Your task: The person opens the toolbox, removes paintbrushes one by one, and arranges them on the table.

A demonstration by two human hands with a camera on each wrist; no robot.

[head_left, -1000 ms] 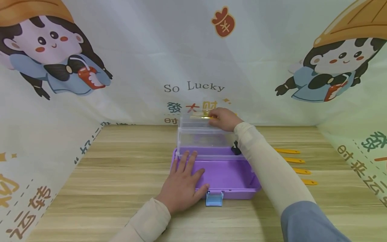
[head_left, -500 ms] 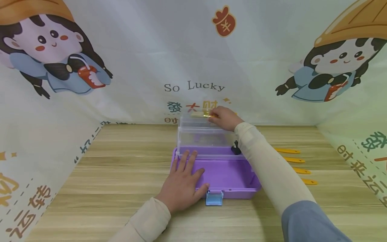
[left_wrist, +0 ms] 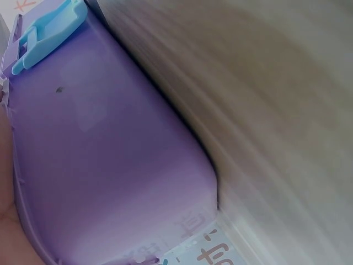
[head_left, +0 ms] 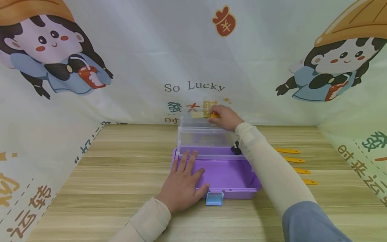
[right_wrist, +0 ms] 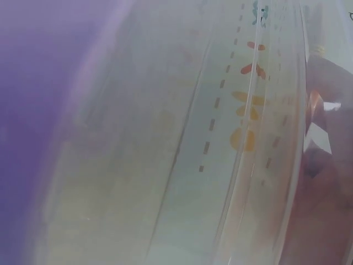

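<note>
A purple box (head_left: 225,174) stands open on the table, its clear trays (head_left: 199,137) raised in tiers at the back. My left hand (head_left: 184,188) rests on the box's front left part with its fingers spread. In the left wrist view, the box's front wall (left_wrist: 110,143) and blue latch (left_wrist: 55,33) fill much of the picture. At the topmost clear tray, my right hand (head_left: 225,117) grips a paintbrush (head_left: 198,115) by its yellow handle, pale bristles pointing left. The right wrist view shows clear plastic in front of that hand (right_wrist: 325,204).
Several yellow handles (head_left: 297,160) lie in a row on the table right of the box, partly hidden by my right arm. A small black object (head_left: 236,148) sits at the box's back right. A printed cloth wall (head_left: 145,60) rises behind the table.
The paintbrush has turned in my right hand, so more of its bristles' flat side shows. That hand has risen very slightly. My left hand stays in place on the box.
</note>
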